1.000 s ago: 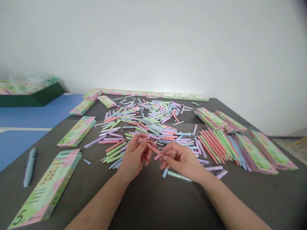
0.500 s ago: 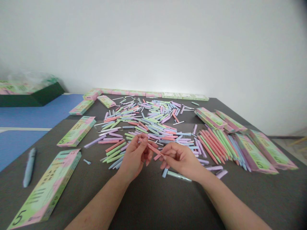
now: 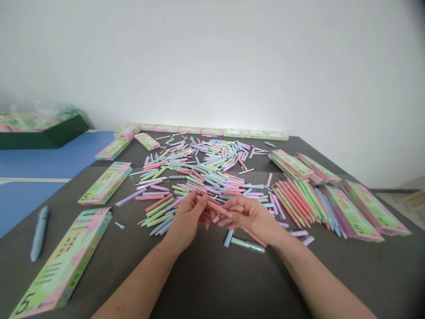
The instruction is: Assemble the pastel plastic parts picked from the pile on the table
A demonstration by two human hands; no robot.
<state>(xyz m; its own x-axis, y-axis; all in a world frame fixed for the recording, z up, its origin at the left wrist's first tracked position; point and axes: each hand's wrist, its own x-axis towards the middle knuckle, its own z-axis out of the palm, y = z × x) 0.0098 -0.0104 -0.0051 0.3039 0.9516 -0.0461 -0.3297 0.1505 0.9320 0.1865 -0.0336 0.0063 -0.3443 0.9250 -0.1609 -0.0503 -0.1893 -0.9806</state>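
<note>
**Item one?**
Pink pen barrel (image 3: 217, 208), held between the two hands above the dark grey bench (image 3: 212, 277).

**Hands?**
Left hand (image 3: 188, 217): fingers (image 3: 193, 200) closed on the barrel's left end. Right hand (image 3: 250, 217): fingers (image 3: 231, 214) closed on its right end.

**Directly nearby?**
Just below the right hand lie a pale mint pen (image 3: 248, 245) and a blue barrel (image 3: 228, 238). A second pink barrel (image 3: 256, 238) runs out from under the right palm.

**Farther out?**
Behind the hands, a loose heap of pastel pen parts (image 3: 195, 170). To the right, a bank of roughly parallel barrels (image 3: 295, 204) beside printed boxes (image 3: 352, 212).

**Left side?**
One printed box marked 5 (image 3: 63, 261), lying flat, with a pale blue pen (image 3: 40, 233) just beside it.
</note>
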